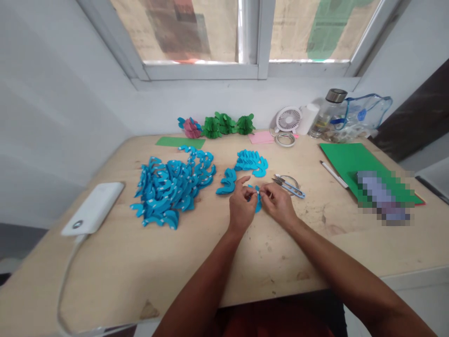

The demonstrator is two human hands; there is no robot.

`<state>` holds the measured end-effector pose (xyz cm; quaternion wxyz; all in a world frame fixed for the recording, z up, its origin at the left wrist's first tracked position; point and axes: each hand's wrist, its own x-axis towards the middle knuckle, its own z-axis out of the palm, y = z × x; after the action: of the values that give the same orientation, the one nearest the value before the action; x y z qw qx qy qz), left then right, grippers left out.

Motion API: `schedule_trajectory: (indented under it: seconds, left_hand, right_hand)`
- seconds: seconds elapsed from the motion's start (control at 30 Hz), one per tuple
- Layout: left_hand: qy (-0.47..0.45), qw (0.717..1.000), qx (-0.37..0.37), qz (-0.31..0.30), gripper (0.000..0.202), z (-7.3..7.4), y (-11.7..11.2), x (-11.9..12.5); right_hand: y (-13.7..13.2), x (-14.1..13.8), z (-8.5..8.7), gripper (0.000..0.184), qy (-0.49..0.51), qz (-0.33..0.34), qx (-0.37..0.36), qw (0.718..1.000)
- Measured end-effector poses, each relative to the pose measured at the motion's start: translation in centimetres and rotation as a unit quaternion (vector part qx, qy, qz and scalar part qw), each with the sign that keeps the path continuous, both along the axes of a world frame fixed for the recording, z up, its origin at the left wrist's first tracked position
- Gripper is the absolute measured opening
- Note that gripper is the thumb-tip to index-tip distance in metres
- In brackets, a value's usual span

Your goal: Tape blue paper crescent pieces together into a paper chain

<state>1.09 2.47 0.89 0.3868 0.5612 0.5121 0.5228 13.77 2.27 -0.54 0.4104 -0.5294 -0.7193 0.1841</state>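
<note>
Between my two hands is a blue paper piece, partly hidden by my fingers. My left hand is closed in a pinch at its left edge. From the other side my right hand pinches it too, fingertips almost meeting the left ones. A small white spot shows between the fingertips. Just beyond the left hand lie folded blue paper pieces, with a row of blue cut pieces behind them. A large heap of blue paper pieces with white bits spreads to the left.
Thread snips and a tape roll lie beyond my right hand. Green paper figures, a small fan and a bottle stand along the wall. Green sheets and a pen lie right; a power bank left.
</note>
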Motion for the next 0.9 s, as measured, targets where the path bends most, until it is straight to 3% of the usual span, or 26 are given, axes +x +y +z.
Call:
schedule_trajectory:
  seconds: [0.27,0.47,0.6,0.9]
  left_hand:
    - [-0.030,1.000,-0.007,-0.004,0.031,0.3,0.1,-0.1]
    - [-0.058,0.998,-0.017,0.000,0.032,0.4,0.2,0.0]
    - [-0.086,0.996,-0.034,0.003,0.031,0.5,0.2,0.0]
    - [-0.080,0.996,-0.027,-0.019,0.029,0.1,0.0,0.1]
  right_hand:
    - [-0.2,-0.1,0.0,0.010,-0.001,-0.015,-0.005,1.000]
    - [-0.1,0.1,-0.1,0.021,0.002,-0.025,-0.011,1.000]
    - [0.4,0.6,-0.4,0.022,0.066,-0.040,-0.057,0.995]
    - [1.0,0.2,-1.2,0.017,0.226,0.025,-0.145,0.963]
